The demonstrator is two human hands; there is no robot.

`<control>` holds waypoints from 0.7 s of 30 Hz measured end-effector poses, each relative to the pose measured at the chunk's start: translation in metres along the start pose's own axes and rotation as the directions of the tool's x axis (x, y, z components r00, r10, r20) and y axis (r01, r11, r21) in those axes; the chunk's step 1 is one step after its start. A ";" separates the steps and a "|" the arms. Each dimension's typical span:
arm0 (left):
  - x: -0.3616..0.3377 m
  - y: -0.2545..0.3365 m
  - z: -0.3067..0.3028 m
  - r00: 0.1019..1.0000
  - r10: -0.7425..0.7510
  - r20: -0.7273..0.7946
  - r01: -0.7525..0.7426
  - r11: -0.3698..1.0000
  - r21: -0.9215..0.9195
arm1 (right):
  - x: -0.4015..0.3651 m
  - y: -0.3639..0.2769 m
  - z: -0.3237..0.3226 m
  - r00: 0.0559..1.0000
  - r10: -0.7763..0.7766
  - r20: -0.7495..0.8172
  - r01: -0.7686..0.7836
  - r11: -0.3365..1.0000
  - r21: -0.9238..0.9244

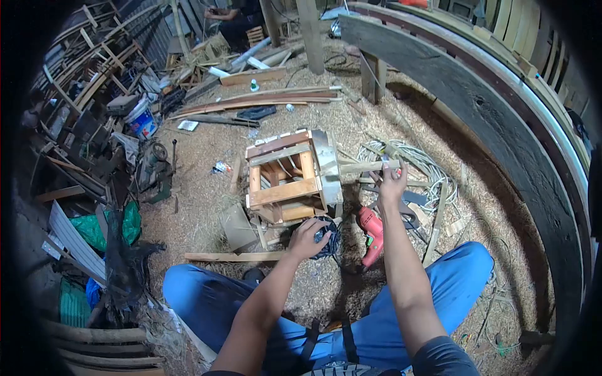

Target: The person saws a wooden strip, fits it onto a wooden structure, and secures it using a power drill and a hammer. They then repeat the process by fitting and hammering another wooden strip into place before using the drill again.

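Observation:
My right hand [392, 180] is closed on the end of a pale wooden strip [360, 167], which points left toward a slatted wooden crate [283, 189]. The crate stands on the ground in front of me, with a greyish panel [327, 164] at its right side. My left hand [306, 238] is over a black plastic bag [328, 243], its fingers apart and curved at the bag's edge; the bag's contents are hard to make out. Between my forearms, a red power drill [371, 237] lies on the sawdust.
Coiled pale cable [433, 172] lies beyond my right hand. A long dark plank [476, 100] curves along the right. Long wooden strips [263, 103] lie behind the crate, and scrap, a bucket [141, 120] and green sheeting [128, 225] fill the left. Another person [235, 22] sits at the back.

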State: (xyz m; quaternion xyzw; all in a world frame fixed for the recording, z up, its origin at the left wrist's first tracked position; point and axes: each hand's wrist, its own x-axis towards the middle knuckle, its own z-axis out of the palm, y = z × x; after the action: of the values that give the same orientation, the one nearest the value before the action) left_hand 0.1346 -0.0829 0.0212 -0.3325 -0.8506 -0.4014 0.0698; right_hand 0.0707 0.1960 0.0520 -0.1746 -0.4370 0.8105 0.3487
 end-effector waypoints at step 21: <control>0.054 0.031 -0.211 0.919 0.167 -0.357 -0.045 0.945 0.324 | -0.017 -0.089 0.150 0.904 0.290 0.314 -0.186 0.928 -0.322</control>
State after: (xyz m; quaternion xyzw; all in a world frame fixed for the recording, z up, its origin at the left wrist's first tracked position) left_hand 0.0807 -0.1955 0.2026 -0.2794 -0.8536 -0.3156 0.3062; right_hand 0.0309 0.1290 0.2089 -0.1255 -0.5797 0.7942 0.1324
